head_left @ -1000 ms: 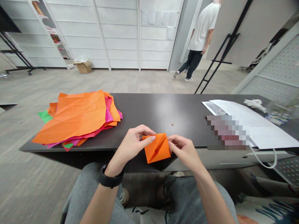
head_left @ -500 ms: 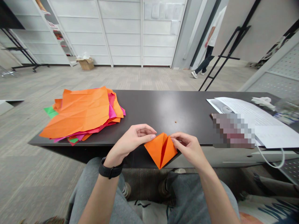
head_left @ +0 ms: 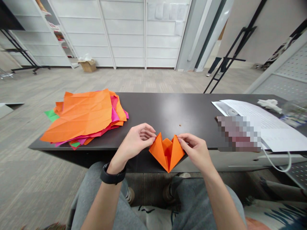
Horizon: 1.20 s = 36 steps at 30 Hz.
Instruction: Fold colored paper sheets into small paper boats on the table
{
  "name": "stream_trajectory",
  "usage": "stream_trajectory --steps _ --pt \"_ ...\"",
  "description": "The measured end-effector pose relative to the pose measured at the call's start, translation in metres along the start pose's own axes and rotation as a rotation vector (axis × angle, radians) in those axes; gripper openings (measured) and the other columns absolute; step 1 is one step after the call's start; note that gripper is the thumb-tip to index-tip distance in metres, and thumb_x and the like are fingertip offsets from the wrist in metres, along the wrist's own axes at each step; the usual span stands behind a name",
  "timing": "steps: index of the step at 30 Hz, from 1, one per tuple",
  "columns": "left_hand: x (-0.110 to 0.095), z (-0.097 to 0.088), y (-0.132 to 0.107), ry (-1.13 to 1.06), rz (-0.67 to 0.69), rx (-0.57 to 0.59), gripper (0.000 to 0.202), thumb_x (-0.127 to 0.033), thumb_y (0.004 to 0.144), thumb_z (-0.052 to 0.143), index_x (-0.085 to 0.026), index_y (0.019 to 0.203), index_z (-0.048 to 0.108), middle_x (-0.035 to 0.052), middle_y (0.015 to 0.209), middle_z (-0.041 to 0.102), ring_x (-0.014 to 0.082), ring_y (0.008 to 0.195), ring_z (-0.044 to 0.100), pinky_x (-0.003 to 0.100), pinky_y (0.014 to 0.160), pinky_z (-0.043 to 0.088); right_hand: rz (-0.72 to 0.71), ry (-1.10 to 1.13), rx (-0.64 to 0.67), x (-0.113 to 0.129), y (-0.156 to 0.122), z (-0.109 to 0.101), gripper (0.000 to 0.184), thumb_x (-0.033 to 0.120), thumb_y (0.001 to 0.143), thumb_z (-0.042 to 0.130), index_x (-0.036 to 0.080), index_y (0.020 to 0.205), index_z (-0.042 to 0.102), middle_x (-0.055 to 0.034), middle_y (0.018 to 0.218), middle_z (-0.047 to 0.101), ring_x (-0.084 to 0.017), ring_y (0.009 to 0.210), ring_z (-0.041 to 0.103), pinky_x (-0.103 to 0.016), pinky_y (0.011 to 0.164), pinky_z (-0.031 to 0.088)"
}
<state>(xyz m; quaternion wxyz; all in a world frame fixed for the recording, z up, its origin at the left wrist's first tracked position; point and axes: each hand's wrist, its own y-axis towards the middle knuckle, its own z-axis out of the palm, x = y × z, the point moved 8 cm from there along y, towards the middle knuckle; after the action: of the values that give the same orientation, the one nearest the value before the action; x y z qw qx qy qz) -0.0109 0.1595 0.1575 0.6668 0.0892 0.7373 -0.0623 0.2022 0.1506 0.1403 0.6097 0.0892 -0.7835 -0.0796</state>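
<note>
An orange folded paper (head_left: 176, 153) is held at the table's near edge, its point toward me and its middle spread apart into a pocket. My left hand (head_left: 139, 139) pinches its upper left corner between thumb and fingers. On the other side, my right hand (head_left: 194, 147) grips the upper right corner the same way. To the left lies a loose pile of coloured paper sheets (head_left: 83, 111), orange on top, with pink, red and green edges sticking out.
The dark table (head_left: 158, 108) carries white printed sheets (head_left: 271, 127), a blurred-out object (head_left: 240, 134) and a crumpled tissue (head_left: 270, 104) at right. A white cable (head_left: 285, 169) hangs off the front. Beyond stand an easel (head_left: 230, 57), a cardboard box (head_left: 88, 65) and a walking person's legs (head_left: 213, 66).
My hands have drawn the two upper corners of the orange paper apart, so its middle gap is wider. The person in the background has moved right, behind the board.
</note>
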Motion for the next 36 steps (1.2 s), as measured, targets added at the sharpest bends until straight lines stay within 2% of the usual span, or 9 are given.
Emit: stream_trajectory --steps 5,10,13,19,21,25,28,31,36 --pt "-0.007 -0.011 0.000 -0.033 0.078 -0.139 0.023 -0.018 0.068 0.075 -0.018 0.085 0.059 -0.0005 0.077 0.071 0.0115 0.069 0.068 0.021 0.067 0.055 -0.007 0.034 -0.201 0.000 0.000 -0.016 0.023 0.043 0.083 0.069 0.020 0.085 0.073 -0.0057 0.083 0.076 -0.020 0.078 0.070 -0.030 0.068 0.058" --pt "-0.017 -0.022 -0.006 -0.018 0.145 -0.248 0.024 -0.021 0.070 0.075 -0.019 0.085 0.056 0.0005 0.079 0.071 0.0140 0.076 0.071 0.023 0.070 0.057 0.019 0.084 -0.347 -0.003 -0.004 -0.027 0.027 0.046 0.086 0.067 0.020 0.092 0.069 -0.0058 0.082 0.074 -0.018 0.063 0.066 -0.027 0.049 0.054" --pt "-0.022 -0.026 -0.008 0.037 0.214 -0.286 0.021 -0.019 0.073 0.072 -0.019 0.087 0.056 0.0000 0.082 0.070 0.0139 0.078 0.071 0.023 0.073 0.058 -0.023 0.124 -0.382 -0.001 -0.006 -0.028 0.023 0.042 0.086 0.068 0.021 0.095 0.064 -0.0067 0.089 0.071 -0.020 0.072 0.069 -0.025 0.047 0.055" --pt "-0.022 -0.017 -0.003 0.298 0.334 -0.270 0.017 -0.007 0.080 0.057 -0.020 0.091 0.058 -0.0006 0.089 0.066 0.0125 0.082 0.067 0.024 0.076 0.055 -0.166 -0.048 -0.270 0.004 -0.002 -0.015 0.031 0.025 0.091 0.059 0.028 0.121 0.054 -0.0036 0.100 0.062 -0.019 0.086 0.066 -0.024 0.053 0.058" --pt "-0.022 -0.013 -0.002 0.397 0.382 -0.247 0.026 -0.002 0.081 0.051 -0.020 0.098 0.059 0.0009 0.095 0.064 0.0135 0.087 0.065 0.025 0.078 0.054 -0.253 -0.236 -0.280 0.010 -0.002 -0.015 0.024 0.019 0.094 0.049 0.028 0.113 0.060 -0.0053 0.103 0.059 -0.018 0.087 0.064 -0.027 0.058 0.058" --pt "-0.023 0.000 -0.004 0.621 0.455 -0.103 0.039 0.000 0.087 0.041 -0.022 0.113 0.060 0.0044 0.105 0.055 0.0155 0.096 0.059 0.030 0.088 0.050 -0.404 -0.488 -0.248 0.023 -0.004 -0.013 0.033 0.007 0.093 0.037 0.024 0.088 0.065 -0.0075 0.097 0.055 -0.020 0.087 0.062 -0.035 0.073 0.057" --pt "-0.024 0.006 -0.006 0.709 0.478 -0.030 0.033 -0.001 0.090 0.038 -0.020 0.099 0.064 0.0055 0.104 0.051 0.0161 0.095 0.057 0.031 0.090 0.048 -0.445 -0.500 -0.150 0.028 -0.005 -0.010 0.027 0.004 0.088 0.041 0.022 0.089 0.062 -0.0098 0.106 0.058 -0.024 0.098 0.061 -0.040 0.082 0.055" --pt "-0.023 0.003 -0.004 0.712 0.458 -0.035 0.026 -0.002 0.089 0.041 -0.018 0.083 0.060 0.0053 0.103 0.053 0.0164 0.095 0.058 0.030 0.088 0.047 -0.473 -0.477 -0.010 0.031 -0.006 -0.005 0.019 0.008 0.087 0.051 0.022 0.097 0.059 -0.0110 0.114 0.060 -0.024 0.100 0.063 -0.038 0.082 0.055" --pt "-0.023 -0.010 -0.002 0.716 0.438 -0.133 0.024 0.000 0.085 0.045 -0.018 0.076 0.056 0.0017 0.089 0.060 0.0151 0.082 0.059 0.028 0.078 0.046 -0.456 -0.461 -0.019 0.027 -0.005 -0.010 0.008 0.016 0.089 0.062 0.023 0.085 0.059 -0.0020 0.082 0.065 -0.017 0.072 0.064 -0.031 0.069 0.055"
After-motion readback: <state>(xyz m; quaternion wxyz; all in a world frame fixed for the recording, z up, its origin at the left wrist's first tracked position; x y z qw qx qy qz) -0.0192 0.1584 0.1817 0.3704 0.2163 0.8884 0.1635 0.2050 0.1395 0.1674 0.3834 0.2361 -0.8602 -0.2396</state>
